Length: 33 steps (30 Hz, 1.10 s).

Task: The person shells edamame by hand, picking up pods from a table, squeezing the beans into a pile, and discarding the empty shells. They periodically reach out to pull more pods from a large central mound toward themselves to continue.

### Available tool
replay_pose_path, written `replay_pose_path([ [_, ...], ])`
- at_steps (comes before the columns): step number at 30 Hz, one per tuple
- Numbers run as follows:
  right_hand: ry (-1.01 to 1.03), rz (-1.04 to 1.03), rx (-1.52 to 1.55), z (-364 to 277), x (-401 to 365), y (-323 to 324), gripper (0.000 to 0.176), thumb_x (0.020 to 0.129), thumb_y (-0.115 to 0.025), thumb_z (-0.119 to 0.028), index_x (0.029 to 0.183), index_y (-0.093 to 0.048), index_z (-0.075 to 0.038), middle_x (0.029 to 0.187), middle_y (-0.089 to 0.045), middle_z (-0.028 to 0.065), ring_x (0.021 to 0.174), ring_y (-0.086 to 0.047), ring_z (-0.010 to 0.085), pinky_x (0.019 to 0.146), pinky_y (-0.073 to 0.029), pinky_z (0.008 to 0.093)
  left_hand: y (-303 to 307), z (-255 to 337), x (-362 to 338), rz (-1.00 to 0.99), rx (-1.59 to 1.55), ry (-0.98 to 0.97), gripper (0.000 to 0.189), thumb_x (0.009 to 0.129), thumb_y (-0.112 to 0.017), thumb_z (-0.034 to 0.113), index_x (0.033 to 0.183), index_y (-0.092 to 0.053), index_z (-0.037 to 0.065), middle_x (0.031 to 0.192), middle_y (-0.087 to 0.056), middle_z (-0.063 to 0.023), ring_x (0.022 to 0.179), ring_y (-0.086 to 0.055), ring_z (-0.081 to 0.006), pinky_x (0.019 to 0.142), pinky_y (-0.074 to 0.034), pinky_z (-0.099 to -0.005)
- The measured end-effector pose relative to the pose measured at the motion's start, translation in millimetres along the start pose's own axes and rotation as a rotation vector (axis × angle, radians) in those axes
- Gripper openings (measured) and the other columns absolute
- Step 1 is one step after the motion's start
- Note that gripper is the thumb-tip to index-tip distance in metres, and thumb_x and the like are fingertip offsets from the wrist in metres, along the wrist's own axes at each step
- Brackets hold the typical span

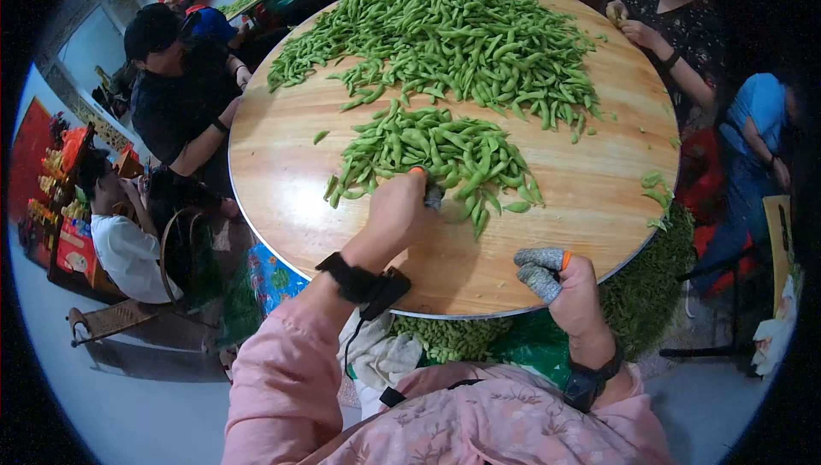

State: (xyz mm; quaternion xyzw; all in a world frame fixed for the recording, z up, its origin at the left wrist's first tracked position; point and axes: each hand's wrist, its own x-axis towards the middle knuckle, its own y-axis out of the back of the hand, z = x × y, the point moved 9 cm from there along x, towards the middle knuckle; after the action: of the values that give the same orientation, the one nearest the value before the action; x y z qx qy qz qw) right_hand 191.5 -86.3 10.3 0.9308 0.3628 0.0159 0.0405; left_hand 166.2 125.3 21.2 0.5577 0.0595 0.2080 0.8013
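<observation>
pink shirt (513,414) nearest; left hand (398,210) seems to be picking pods (428,142), finger state impossible to tell; right hand (578,294), fingers pressed together; next likely wants a light pinch.

The head camera looks forward and down across the nearby round table (286,153)

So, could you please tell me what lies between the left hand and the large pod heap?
In the head view, the smaller pod pile lies between the left hand and the large pod heap.
</observation>
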Motion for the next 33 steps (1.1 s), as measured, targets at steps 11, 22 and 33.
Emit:
replay_pose_path([
  [11,-0.132,-0.089,0.363,10,22,-28,0.027,0.074,-0.056,0.001,0.101,-0.052,0.003,0.075,-0.055,0.001,0.068,-0.051,0.0077,0.064,-0.043,0.0198,8,-16,-43,0.095,-0.104,0.039,0.013,0.072,-0.055,0.012,0.075,-0.054,-0.001,0.064,-0.053,-0.022,0.062,-0.055,-0.0344,0.053,-0.041,-0.037],
  [22,-0.081,-0.069,0.129,15,11,-26,0.022,0.073,-0.058,0.0,0.095,-0.055,0.003,0.084,-0.058,0.0042,0.075,-0.052,0.0087,0.068,-0.043,0.0204,-14,0,-22,-0.085,0.114,-0.031,0.018,0.064,-0.061,0.019,0.071,-0.057,0.002,0.062,-0.055,-0.0194,0.06,-0.054,-0.0356,0.054,-0.043,-0.0403],
  [33,-0.354,-0.182,0.717,33,26,-56,0.022,0.079,-0.052,-0.009,0.1,-0.052,-0.001,0.071,-0.055,0.0042,0.057,-0.049,0.0057,0.041,-0.032,0.0143,14,55,-80,0.081,-0.046,-0.262,0.013,0.067,-0.06,0.012,0.076,-0.056,0.004,0.059,-0.053,-0.013,0.05,-0.053,-0.0283,0.045,-0.042,-0.0335],
])
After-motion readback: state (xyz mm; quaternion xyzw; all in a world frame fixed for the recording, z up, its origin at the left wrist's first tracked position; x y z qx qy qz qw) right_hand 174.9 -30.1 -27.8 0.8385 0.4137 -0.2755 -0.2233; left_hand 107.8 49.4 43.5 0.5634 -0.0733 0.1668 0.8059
